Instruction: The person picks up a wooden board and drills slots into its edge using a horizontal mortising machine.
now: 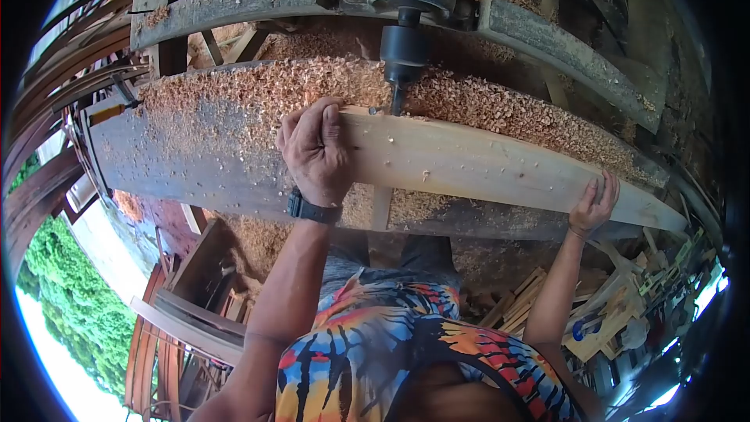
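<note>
Board: one long pale wooden board (476, 158), tapering to the right, lying over the dark, broad-topped table (164, 152), its far edge at the slim metal bit (397, 99) of a black vertical spindle (404, 45); contact cannot be told.

Left hand (316, 148): closed on the board's left end, fingers curled; black wristwatch (314, 209) at the wrist.

Right hand (595, 203): clamped on the near edge towards the narrow end, fingertips on the upper face.

Surface: curly tan wood shavings (312, 76), banked thickly along the far side, thinner towards the near edge; yellow-and-black clamp (109, 113) at the left end.

Room: weathered grey curved timbers (226, 9) beyond the table; brown wooden strips (66, 55) at far left; light wood offcuts (525, 297) piled at lower right; green foliage (74, 297) outside, lower left.
</note>
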The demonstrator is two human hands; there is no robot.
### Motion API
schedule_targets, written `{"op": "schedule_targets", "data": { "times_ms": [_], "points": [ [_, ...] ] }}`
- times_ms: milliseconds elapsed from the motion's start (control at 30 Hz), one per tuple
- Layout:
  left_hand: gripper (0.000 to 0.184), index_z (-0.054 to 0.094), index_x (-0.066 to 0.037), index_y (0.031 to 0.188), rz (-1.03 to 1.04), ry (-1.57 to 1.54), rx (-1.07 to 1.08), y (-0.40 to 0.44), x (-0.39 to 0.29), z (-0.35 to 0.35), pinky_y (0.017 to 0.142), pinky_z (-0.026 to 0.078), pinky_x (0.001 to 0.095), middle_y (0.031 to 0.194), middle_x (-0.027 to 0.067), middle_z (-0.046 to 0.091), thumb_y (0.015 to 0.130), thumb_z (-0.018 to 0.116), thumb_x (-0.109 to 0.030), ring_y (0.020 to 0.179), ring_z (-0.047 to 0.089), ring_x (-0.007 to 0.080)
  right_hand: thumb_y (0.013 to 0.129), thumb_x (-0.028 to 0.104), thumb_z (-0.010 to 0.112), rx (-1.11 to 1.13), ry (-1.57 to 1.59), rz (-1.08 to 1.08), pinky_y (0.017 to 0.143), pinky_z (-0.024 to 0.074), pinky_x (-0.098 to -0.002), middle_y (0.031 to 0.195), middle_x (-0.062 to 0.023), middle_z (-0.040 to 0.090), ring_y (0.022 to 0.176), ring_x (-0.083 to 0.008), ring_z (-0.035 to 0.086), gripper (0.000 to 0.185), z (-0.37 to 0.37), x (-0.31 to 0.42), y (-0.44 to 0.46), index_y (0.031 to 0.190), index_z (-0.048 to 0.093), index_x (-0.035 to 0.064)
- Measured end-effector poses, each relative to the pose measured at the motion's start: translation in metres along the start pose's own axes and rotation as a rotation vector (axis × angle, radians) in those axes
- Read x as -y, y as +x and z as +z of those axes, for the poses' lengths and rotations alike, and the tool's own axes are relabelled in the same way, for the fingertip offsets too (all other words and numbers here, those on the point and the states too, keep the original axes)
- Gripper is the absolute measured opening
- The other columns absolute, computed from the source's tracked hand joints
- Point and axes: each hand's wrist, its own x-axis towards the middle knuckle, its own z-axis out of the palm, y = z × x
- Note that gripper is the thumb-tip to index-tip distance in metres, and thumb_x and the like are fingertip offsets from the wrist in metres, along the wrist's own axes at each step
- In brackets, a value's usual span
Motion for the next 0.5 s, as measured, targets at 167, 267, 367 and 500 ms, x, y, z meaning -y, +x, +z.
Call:
{"op": "schedule_targets", "data": {
  "times_ms": [167, 267, 367, 500],
  "points": [
    [0.024, 0.080, -0.016, 0.116, -0.075, -0.018, 0.047, -0.014, -0.001, -0.008, 0.102, 0.042, 0.0407, 0.108, 0.0043, 0.079, 0.108, 0.062, -0.028, 0.101, 0.065, 0.0228, 0.100, 0.026, 0.065, 0.000, 0.050, -0.050, 0.115, 0.0412, -0.0555, 0.133, -0.0231, 0.067, 0.131, -0.0455, 0.057, 0.039, -0.009, 0.005, -0.008, 0.126, 0.068, -0.0040],
    [0.023, 0.079, -0.007, 0.113, 0.014, -0.044, -0.014, -0.039, 0.009, -0.010, 0.090, 0.055, 0.0405, 0.106, 0.0112, 0.079, 0.110, 0.058, -0.017, 0.098, 0.071, 0.0274, 0.099, 0.026, 0.066, 0.009, 0.064, -0.082, 0.115, 0.0404, -0.0558, 0.132, -0.0228, 0.067, 0.131, -0.0457, 0.057, 0.040, -0.013, 0.002, -0.018, 0.126, 0.068, -0.0038],
    [0.023, 0.079, -0.006, 0.114, -0.049, -0.066, -0.030, -0.032, 0.003, -0.006, 0.091, 0.055, 0.0388, 0.105, 0.0120, 0.079, 0.110, 0.060, -0.017, 0.099, 0.073, 0.0271, 0.099, 0.028, 0.065, 0.014, 0.046, -0.046, 0.115, 0.0402, -0.0560, 0.130, -0.0215, 0.068, 0.130, -0.0455, 0.056, 0.041, -0.011, 0.003, -0.013, 0.126, 0.069, -0.0032],
    [0.025, 0.078, -0.004, 0.120, -0.057, -0.069, 0.011, -0.003, -0.009, 0.001, 0.090, 0.056, 0.0382, 0.109, 0.0135, 0.080, 0.110, 0.059, -0.018, 0.101, 0.075, 0.0281, 0.099, 0.028, 0.065, 0.009, 0.028, -0.022, 0.115, 0.0402, -0.0563, 0.128, -0.0207, 0.069, 0.131, -0.0454, 0.056, 0.041, -0.007, 0.005, 0.002, 0.126, 0.069, -0.0027]
  ]
}}
